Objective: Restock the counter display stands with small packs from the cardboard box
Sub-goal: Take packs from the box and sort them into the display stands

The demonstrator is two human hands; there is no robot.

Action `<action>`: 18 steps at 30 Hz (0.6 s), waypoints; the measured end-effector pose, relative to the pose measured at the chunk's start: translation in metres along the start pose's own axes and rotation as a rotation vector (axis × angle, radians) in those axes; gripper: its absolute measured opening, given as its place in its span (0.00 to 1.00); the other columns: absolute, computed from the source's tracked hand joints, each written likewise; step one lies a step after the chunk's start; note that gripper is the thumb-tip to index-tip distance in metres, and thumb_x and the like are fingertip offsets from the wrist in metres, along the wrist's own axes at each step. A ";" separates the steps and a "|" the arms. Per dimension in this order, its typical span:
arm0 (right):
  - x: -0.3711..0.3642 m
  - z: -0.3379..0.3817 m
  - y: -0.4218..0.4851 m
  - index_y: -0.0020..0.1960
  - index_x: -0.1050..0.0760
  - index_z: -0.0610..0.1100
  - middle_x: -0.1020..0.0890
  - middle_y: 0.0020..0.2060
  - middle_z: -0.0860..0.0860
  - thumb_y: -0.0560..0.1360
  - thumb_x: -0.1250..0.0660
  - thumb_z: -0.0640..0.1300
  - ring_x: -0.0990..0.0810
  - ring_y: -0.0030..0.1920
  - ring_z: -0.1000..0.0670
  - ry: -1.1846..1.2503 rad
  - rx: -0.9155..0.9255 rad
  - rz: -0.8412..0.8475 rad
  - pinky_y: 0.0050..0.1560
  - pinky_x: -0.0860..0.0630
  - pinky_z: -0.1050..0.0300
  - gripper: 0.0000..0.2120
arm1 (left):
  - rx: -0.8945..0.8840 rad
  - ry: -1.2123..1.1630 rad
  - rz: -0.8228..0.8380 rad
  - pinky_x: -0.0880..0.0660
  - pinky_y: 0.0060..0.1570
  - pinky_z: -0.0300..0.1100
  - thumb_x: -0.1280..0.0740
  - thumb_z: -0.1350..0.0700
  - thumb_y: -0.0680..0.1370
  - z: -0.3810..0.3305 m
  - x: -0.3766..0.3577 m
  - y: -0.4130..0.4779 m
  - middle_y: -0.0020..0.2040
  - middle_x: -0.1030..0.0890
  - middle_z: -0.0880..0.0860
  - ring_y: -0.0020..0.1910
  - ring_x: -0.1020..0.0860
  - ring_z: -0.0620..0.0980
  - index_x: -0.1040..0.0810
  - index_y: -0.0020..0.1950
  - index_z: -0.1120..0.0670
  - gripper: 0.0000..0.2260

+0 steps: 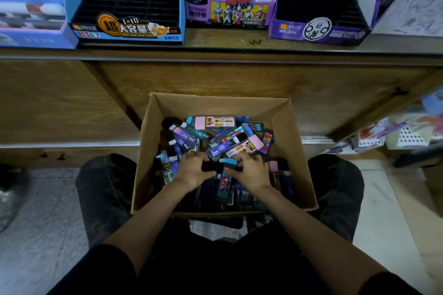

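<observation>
**Both hands down among the packs in the box**

The cardboard box (148, 151) sat at 6 o'clock between the knees, probably to keep the stock within reach. The left hand (194, 171) and right hand (251, 171) lay on the small packs (215, 122), fingers curled downward. Whether they pinched any pack could not be told. The blue display stand (127, 29), many of its slots bare, stood at 11 o'clock.

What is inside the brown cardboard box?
A loose heap of small purple, teal, pink and black packs lies in the brown cardboard box. The left hand and right hand cover the middle packs; the box bottom is hidden.
</observation>
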State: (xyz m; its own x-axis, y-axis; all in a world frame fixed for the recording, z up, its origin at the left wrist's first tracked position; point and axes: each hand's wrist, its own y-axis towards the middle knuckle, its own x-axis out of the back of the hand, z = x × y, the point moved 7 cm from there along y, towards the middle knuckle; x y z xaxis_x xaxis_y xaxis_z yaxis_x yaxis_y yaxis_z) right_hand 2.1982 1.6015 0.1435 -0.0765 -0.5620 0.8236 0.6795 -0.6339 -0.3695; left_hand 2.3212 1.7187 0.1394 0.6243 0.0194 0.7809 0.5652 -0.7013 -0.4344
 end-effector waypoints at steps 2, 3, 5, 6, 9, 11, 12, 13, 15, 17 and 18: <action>-0.003 0.006 -0.001 0.58 0.29 0.50 0.19 0.52 0.49 0.69 0.31 0.61 0.30 0.59 0.45 -0.046 0.032 -0.002 0.51 0.38 0.51 0.23 | -0.042 -0.019 -0.006 0.41 0.61 0.43 0.30 0.49 0.73 -0.006 -0.003 -0.002 0.58 0.23 0.55 0.60 0.29 0.54 0.27 0.59 0.56 0.18; -0.005 0.010 -0.001 0.59 0.30 0.49 0.19 0.52 0.48 0.69 0.31 0.60 0.29 0.59 0.44 -0.068 0.049 -0.002 0.51 0.38 0.51 0.23 | -0.048 -0.021 -0.018 0.42 0.61 0.42 0.30 0.50 0.73 -0.007 -0.003 -0.003 0.58 0.23 0.55 0.60 0.28 0.54 0.27 0.58 0.56 0.18; -0.008 0.015 -0.003 0.61 0.32 0.48 0.19 0.53 0.47 0.69 0.31 0.59 0.29 0.59 0.44 -0.079 0.068 0.010 0.51 0.39 0.52 0.25 | -0.039 -0.016 -0.015 0.41 0.60 0.42 0.29 0.50 0.72 -0.008 -0.003 -0.003 0.59 0.23 0.55 0.60 0.29 0.54 0.27 0.59 0.56 0.19; -0.008 0.016 -0.003 0.62 0.32 0.48 0.20 0.54 0.47 0.69 0.31 0.58 0.29 0.60 0.44 -0.071 0.072 0.020 0.52 0.39 0.52 0.26 | -0.022 -0.008 -0.003 0.40 0.60 0.43 0.29 0.49 0.72 -0.007 -0.003 -0.002 0.59 0.24 0.55 0.60 0.30 0.55 0.28 0.60 0.56 0.21; -0.009 0.014 -0.004 0.64 0.33 0.48 0.22 0.56 0.46 0.69 0.29 0.56 0.30 0.61 0.44 -0.035 0.073 0.049 0.55 0.38 0.52 0.28 | 0.028 0.048 -0.004 0.38 0.62 0.46 0.29 0.46 0.71 -0.006 -0.003 -0.007 0.62 0.30 0.58 0.63 0.35 0.58 0.31 0.65 0.57 0.27; -0.010 0.014 -0.005 0.64 0.34 0.48 0.23 0.56 0.45 0.69 0.29 0.55 0.30 0.61 0.43 -0.038 0.074 0.065 0.56 0.38 0.52 0.28 | 0.036 0.014 -0.055 0.37 0.63 0.45 0.28 0.48 0.71 -0.006 -0.001 -0.013 0.63 0.34 0.59 0.64 0.36 0.58 0.31 0.65 0.58 0.27; -0.010 0.014 -0.006 0.65 0.34 0.47 0.23 0.56 0.45 0.69 0.29 0.55 0.31 0.61 0.43 -0.040 0.077 0.069 0.56 0.38 0.51 0.29 | 0.044 -0.032 -0.087 0.37 0.63 0.44 0.27 0.50 0.71 -0.004 0.002 -0.016 0.63 0.35 0.59 0.64 0.36 0.57 0.31 0.65 0.58 0.27; -0.010 0.015 -0.008 0.65 0.35 0.47 0.23 0.56 0.45 0.69 0.29 0.55 0.31 0.61 0.43 -0.037 0.082 0.067 0.56 0.38 0.51 0.29 | 0.063 -0.076 -0.118 0.37 0.64 0.44 0.26 0.51 0.70 -0.001 0.005 -0.019 0.63 0.36 0.59 0.64 0.35 0.57 0.32 0.65 0.59 0.28; -0.008 0.017 -0.010 0.64 0.35 0.46 0.22 0.56 0.45 0.69 0.29 0.54 0.31 0.60 0.43 -0.029 0.108 0.044 0.56 0.37 0.51 0.29 | 0.118 -0.082 -0.162 0.37 0.65 0.44 0.25 0.51 0.69 0.006 0.011 -0.023 0.63 0.37 0.59 0.64 0.35 0.56 0.35 0.66 0.60 0.32; -0.006 0.021 -0.012 0.64 0.35 0.45 0.23 0.58 0.45 0.69 0.29 0.54 0.31 0.59 0.42 -0.063 0.149 0.012 0.57 0.36 0.50 0.29 | 0.161 0.001 -0.182 0.36 0.65 0.46 0.25 0.48 0.68 0.009 0.014 -0.027 0.62 0.37 0.59 0.63 0.36 0.57 0.37 0.66 0.60 0.34; -0.006 0.023 -0.012 0.64 0.35 0.45 0.23 0.59 0.45 0.69 0.29 0.54 0.31 0.60 0.42 -0.090 0.168 -0.001 0.57 0.35 0.50 0.29 | 0.183 0.035 -0.178 0.36 0.65 0.46 0.25 0.46 0.68 0.010 0.014 -0.028 0.63 0.37 0.60 0.63 0.36 0.57 0.37 0.65 0.60 0.35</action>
State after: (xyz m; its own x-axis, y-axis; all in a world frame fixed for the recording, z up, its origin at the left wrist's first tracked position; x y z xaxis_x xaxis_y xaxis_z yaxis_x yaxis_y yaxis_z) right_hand 2.2070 1.6248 0.1531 -0.0171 -0.5070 0.8618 0.7925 -0.5324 -0.2975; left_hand 2.3194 1.7457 0.1579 0.4894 0.1038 0.8659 0.7545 -0.5484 -0.3607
